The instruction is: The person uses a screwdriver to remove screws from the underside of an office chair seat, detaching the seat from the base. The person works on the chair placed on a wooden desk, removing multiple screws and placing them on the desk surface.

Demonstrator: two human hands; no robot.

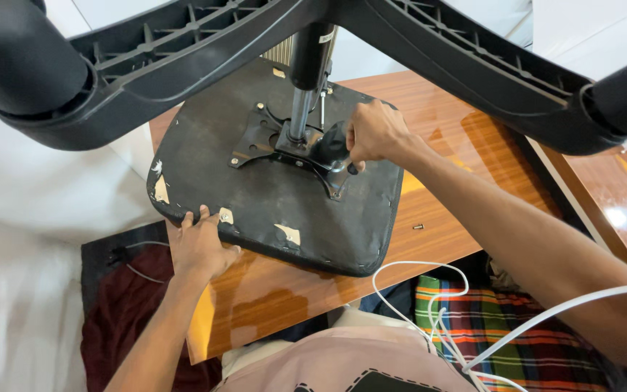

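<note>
An office chair lies upside down on a wooden table [459,145]. Its black seat underside [270,196] faces up, with a black metal mounting plate [263,141] bolted to it and the gas column [305,87] rising toward the camera. The black star base [205,43] spreads across the top of the view. My left hand [201,247] presses flat on the seat's near-left edge. My right hand [375,134] is closed around a dark tool handle [353,168] at the right end of the mounting plate.
A small loose screw [417,227] lies on the table right of the seat. A white cable [429,305] loops over a plaid cloth [524,327] below the table's edge. Dark red fabric [121,312] lies on the floor at the left.
</note>
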